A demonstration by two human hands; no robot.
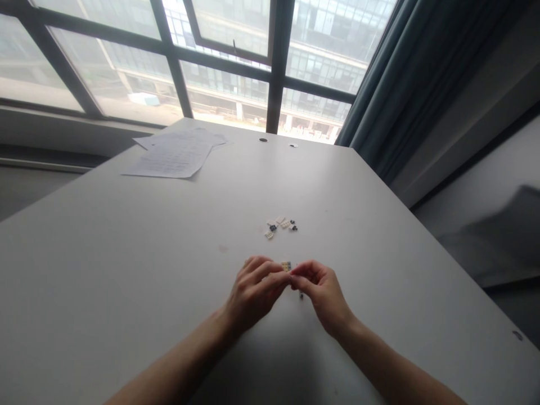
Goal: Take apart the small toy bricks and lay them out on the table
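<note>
Much hidden, little room to spare

Your left hand (257, 284) and right hand (320, 287) meet at the fingertips, low over the near part of the table (126, 253). Both are drawn in narrow, as if pinching; you cover the spot, so I cannot tell what either one holds. The yellow piece (286, 265) shows just beyond your left fingertips; whether it is gripped or only lies behind them is unclear. A dark bit (301, 295) sits under your right hand, near its thumb.

Watch your grip: parts this small could slip or flick away if you press off-centre or pinch only an edge. Your own fingers block the view, so a crooked fit might go unnoticed. The dark bit could be knocked aside if your right wrist drops. Farther off, the loose white pieces (286, 224) and dark pieces (273, 228) lie close together; a hasty reach could scatter them.
</note>
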